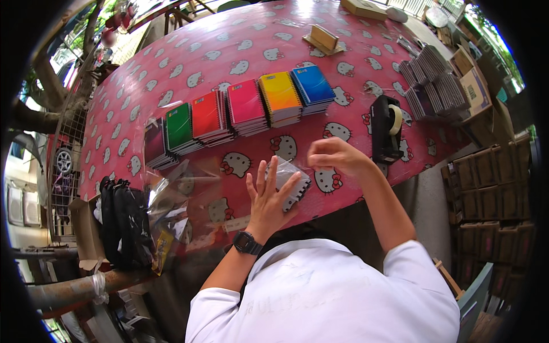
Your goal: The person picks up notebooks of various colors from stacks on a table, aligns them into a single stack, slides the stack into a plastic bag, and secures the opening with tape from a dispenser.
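Observation:
In front of my body a small wire-bound notebook bundle (289, 178) lies on the table, its black spiral binding facing right and clear plastic over its top. My left hand (267, 200) rests across it, fingers spread flat and pressing on the plastic. Just up and right of the bundle, my right hand (336, 155) hovers with its fingers curled together. Whatever those fingers pinch, if anything, is too small to make out. A black tape dispenser (384, 134) with a pale roll stands right of my right hand.
Stacks of spiral notebooks in dark, green (179, 126), red, pink, yellow and blue (313, 84) form a row beyond my hands. Clear plastic sleeves (183, 200) lie at left, near a black bag (123, 223). More notebook stacks (434, 83) and cardboard boxes (486, 188) stand right.

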